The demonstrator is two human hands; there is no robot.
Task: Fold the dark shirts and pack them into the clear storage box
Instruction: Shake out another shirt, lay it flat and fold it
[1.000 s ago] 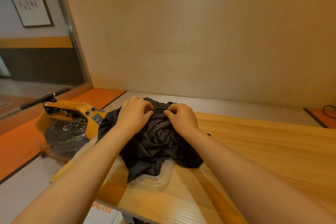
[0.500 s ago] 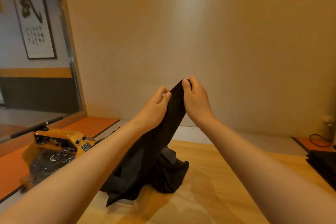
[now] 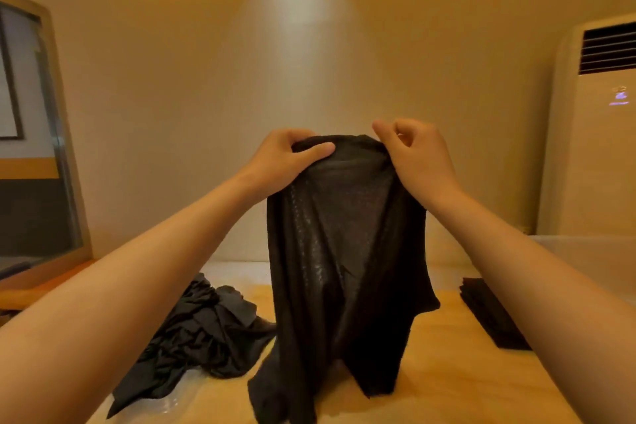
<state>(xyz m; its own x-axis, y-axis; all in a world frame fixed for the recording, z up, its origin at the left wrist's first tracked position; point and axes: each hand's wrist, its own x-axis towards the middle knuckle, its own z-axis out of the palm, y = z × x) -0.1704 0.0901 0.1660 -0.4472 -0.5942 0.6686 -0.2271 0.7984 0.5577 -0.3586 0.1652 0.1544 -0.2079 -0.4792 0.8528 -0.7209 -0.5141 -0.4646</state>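
While the dark shirt (image 3: 344, 251) hangs full length in front of us, the left hand (image 3: 285, 158) pinches its top edge with the thumb laid across the front of the cloth. The right hand (image 3: 416, 155) has its fingers curled round the same edge, just beside the left. The two grips are close together, so the fabric gathers between them and falls in long vertical folds. Its lowest corners reach the wooden desk (image 3: 447, 372).

We judge the cloth to be thin and very light. Light shows through its open knit near the top, and it drapes with no stiffness at all. It will not hold a crease on its own, and it may slide over the smooth wood. We would take it wider, at the shoulder seams, so that it spreads flat before it is laid down. Each fold would then need pressing with a palm.

A crumpled heap of dark shirts (image 3: 203, 323) lies on the desk to the left, partly over something clear and glossy (image 3: 182, 396) that we cannot identify. To the right a flat folded stack (image 3: 488, 317) of dark cloth rests near the far edge. Behind it is a pale translucent container (image 3: 585, 258), which we take to be the clear storage box. We cannot see whether it holds anything. We judge the folding of this shirt not yet begun.
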